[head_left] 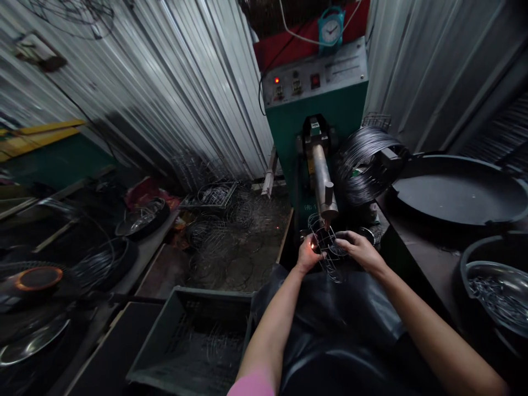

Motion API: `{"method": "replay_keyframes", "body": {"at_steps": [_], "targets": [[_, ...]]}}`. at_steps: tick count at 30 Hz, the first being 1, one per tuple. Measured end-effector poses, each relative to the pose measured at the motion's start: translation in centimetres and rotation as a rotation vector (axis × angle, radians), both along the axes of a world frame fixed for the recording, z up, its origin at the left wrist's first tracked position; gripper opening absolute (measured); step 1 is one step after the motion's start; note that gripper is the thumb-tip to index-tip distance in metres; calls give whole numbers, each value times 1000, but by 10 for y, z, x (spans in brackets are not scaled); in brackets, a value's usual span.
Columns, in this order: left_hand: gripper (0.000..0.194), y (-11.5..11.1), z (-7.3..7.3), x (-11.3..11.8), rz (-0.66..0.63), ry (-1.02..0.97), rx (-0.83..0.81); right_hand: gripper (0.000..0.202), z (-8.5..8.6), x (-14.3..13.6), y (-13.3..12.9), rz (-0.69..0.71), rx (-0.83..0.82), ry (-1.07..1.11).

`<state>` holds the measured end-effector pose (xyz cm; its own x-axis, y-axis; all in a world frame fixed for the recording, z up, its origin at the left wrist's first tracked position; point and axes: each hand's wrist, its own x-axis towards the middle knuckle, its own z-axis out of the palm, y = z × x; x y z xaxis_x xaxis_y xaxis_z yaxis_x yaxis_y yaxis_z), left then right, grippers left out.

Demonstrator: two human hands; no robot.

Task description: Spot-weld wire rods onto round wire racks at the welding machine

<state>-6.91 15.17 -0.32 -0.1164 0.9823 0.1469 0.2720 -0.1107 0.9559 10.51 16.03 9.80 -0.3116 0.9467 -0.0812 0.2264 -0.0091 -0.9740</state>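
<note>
Both hands are at a small wire basket or frame held under the tip of a green spot-welding machine. The machine's metal arm reaches down to the wires. On the left side, my left hand is closed round the wire frame, and a bright orange spark glows by its fingers. My right hand grips the frame's other side with thumb and fingers. Part of the frame is hidden behind the hands. A dark shiny apron covers the lap below.
A coil of wire stands right of the machine. Further right are a large black pan and a metal bowl of small wire pieces. A plastic crate sits at lower left, with wire rings on the floor behind it.
</note>
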Motion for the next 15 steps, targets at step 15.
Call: {"method": "replay_keyframes", "body": {"at_steps": [15], "targets": [[63,14,4,-3,74,-169,-141,26,5,-7,15,16,37,-10]]}}
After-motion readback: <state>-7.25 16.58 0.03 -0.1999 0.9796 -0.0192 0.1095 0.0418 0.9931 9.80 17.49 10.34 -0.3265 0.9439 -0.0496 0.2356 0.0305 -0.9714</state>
